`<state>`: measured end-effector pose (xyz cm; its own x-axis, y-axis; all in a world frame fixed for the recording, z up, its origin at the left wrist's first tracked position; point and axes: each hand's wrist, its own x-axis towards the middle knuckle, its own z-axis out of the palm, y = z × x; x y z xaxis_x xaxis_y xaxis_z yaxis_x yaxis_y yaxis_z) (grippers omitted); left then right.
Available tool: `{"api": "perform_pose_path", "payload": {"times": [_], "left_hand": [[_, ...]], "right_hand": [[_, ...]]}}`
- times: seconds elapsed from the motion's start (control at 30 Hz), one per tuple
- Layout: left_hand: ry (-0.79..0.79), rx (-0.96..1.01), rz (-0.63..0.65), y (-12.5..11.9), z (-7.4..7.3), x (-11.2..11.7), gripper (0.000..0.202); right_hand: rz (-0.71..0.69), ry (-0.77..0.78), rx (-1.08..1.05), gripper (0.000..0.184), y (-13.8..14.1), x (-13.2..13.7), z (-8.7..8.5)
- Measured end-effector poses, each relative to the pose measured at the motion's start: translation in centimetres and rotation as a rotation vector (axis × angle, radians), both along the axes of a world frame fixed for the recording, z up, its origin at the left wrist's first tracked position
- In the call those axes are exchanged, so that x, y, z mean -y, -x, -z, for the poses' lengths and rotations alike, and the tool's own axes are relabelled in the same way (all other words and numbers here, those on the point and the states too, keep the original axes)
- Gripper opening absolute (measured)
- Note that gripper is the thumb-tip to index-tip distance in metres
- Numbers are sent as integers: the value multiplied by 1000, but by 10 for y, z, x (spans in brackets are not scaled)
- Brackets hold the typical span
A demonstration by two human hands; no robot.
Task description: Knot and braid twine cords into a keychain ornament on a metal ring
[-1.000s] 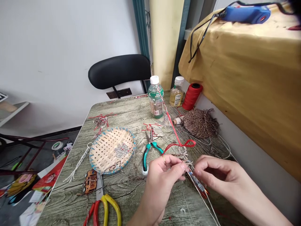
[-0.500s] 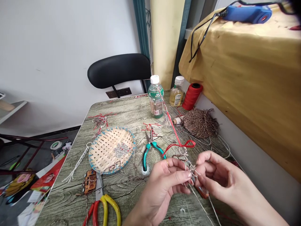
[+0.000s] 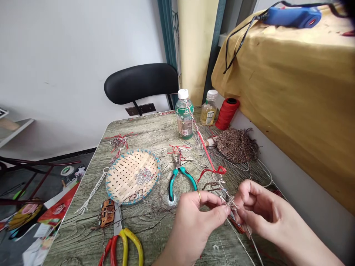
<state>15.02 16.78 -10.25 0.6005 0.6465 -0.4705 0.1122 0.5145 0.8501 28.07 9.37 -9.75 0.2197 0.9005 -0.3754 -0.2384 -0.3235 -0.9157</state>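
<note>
My left hand (image 3: 201, 221) pinches a knotted pale cord (image 3: 229, 201) between thumb and forefinger. My right hand (image 3: 262, 214), fingers closed, grips strands of the same cord just to the right. Long loose ends trail from the fingers to the bottom of the view. From the knotwork a taut red cord (image 3: 205, 147) with a bow runs up to a green-labelled bottle (image 3: 184, 120). Part of a small orange-and-dark object (image 3: 237, 226) shows beneath my right hand; what it is I cannot tell.
Teal-handled pliers (image 3: 181, 177) lie left of the cord. Further left are a woven basket (image 3: 119, 177) holding clear beads, red-and-yellow scissors (image 3: 122, 236) and a toy car (image 3: 106, 213). A brown yarn bundle (image 3: 235, 146), red thread spool (image 3: 227, 113) and second bottle (image 3: 209, 109) stand at right.
My left hand has shifted slightly right, its fingertips now closer to my right hand. The knotted cord and the red bow have moved a little with it.
</note>
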Motion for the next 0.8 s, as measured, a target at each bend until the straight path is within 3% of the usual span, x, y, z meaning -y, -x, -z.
{"api": "perform_pose_path", "payload": {"times": [0.1, 0.2, 0.3, 0.4, 0.53, 0.7, 0.8], "left_hand": [[131, 95, 54, 1, -1, 0, 10], [213, 194, 69, 3, -2, -1, 10], [231, 240, 94, 6, -2, -3, 8], [220, 226, 122, 10, -1, -5, 8], [233, 212, 151, 10, 0, -9, 8], [290, 252, 127, 8, -2, -10, 12], [321, 320, 100, 7, -2, -8, 15]], "right_hand": [[7, 40, -87, 23, 3, 0, -2], [-7, -51, -62, 21, 4, 2, -1], [-90, -113, 168, 25, 1, 4, -3], [-197, -147, 477, 15, -3, 4, -7], [-250, -179, 687, 7, -6, 5, -9], [-197, -219, 792, 14, -8, 8, -7], [-86, -310, 801, 10, -8, 10, -7]]}}
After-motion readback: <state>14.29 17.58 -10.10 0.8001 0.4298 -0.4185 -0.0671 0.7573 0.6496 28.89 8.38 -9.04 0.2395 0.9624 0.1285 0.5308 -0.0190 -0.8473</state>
